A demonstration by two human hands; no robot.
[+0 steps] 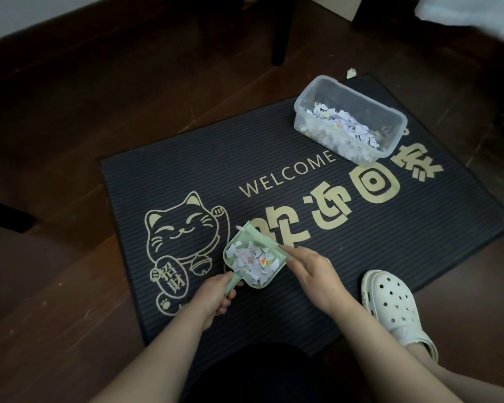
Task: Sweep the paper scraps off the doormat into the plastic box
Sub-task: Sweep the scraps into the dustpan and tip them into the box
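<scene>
The mat looks swept. The left hand (216, 295) grips the green dustpan (227, 258), which is full of paper scraps (253, 261), on the near side of the doormat (186, 170). The right hand (312, 274) pinches a little brush (262, 238). Next, I think, carry the dustpan to the plastic box (298, 112) at the far right and tip it in. One stray scrap (351, 73) lies past the box. A white shoe (390, 301) is near right. Nothing blocks the way.

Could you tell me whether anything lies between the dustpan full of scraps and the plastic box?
Nothing visible does. The left hand holds the dustpan of scraps, the right hand a brush, and only bare doormat lies between it and the box in the far right corner.
</scene>
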